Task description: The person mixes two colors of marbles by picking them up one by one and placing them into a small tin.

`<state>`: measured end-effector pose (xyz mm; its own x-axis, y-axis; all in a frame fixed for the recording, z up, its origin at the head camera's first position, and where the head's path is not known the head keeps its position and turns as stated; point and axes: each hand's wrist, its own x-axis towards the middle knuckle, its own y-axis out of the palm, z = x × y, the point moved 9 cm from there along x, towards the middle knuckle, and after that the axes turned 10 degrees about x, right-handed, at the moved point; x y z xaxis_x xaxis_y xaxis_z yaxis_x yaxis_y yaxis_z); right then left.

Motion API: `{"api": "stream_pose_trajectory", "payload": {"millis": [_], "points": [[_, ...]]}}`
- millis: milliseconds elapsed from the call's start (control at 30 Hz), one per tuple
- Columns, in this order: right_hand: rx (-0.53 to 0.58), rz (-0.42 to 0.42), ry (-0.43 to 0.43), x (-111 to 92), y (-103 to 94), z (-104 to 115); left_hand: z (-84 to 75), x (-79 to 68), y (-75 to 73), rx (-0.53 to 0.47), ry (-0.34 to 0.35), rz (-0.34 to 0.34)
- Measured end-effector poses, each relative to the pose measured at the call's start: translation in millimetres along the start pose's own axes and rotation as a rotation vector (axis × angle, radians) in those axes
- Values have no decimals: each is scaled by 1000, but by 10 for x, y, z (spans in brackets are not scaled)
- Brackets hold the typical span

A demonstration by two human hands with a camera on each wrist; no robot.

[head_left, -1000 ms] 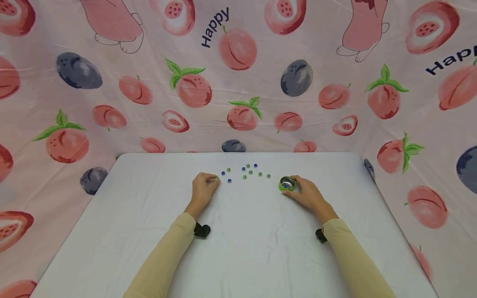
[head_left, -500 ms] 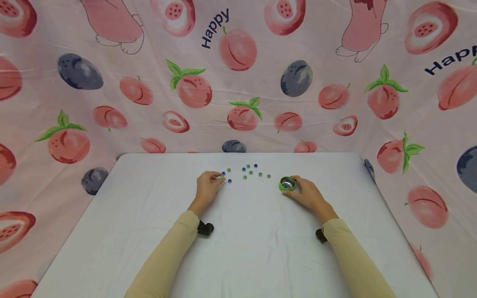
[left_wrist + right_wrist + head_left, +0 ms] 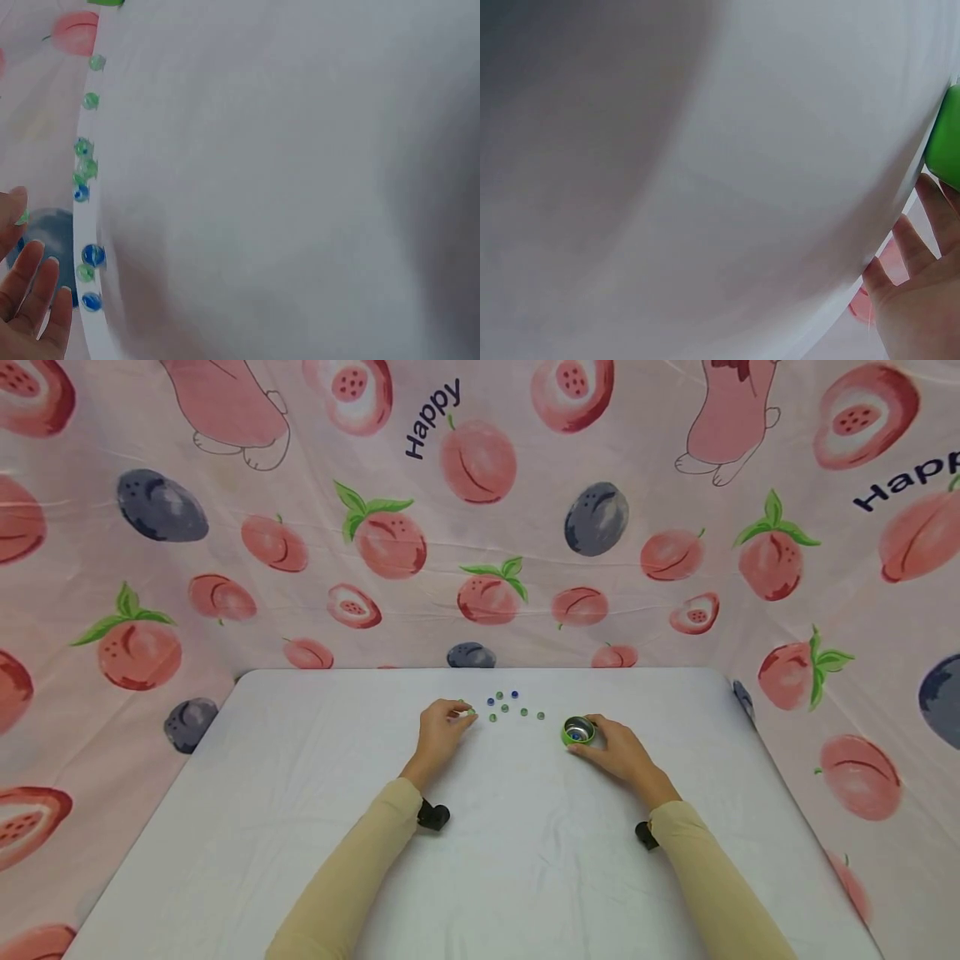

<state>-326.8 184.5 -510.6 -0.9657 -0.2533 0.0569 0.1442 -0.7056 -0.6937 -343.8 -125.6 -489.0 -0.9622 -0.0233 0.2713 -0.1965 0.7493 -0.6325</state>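
Observation:
My left hand (image 3: 441, 735) pinches a green marble (image 3: 470, 712) between thumb and forefinger, over the left end of a scatter of marbles. In the left wrist view that marble (image 3: 22, 217) peeks out at the thumb tip, the other fingers spread apart. Two blue marbles (image 3: 94, 255) and a green one (image 3: 86, 273) lie near those fingers; in the head view the hand mostly hides them. On the right, my right hand (image 3: 621, 752) holds a small green bowl (image 3: 566, 739) with a shiny metal inside, thumb at the near side. Something blue (image 3: 576, 736) lies in it.
Between the hands, several green marbles (image 3: 505, 708) and two blue marbles (image 3: 514, 694) lie loose on the white tablecloth (image 3: 510, 843). Behind the table's far edge hangs a pink fruit-printed cloth (image 3: 420, 635), which also lines both sides.
My left hand has moved right with the green marble, now over the leftmost marbles on the table. The right hand and the bowl have stayed put.

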Motion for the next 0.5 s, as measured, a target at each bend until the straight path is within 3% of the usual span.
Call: {"api": "stream_pose_trajectory", "payload": {"millis": [500], "points": [[-11,2,19,6,10,-15,-285,2,257,-9,67,52]]}}
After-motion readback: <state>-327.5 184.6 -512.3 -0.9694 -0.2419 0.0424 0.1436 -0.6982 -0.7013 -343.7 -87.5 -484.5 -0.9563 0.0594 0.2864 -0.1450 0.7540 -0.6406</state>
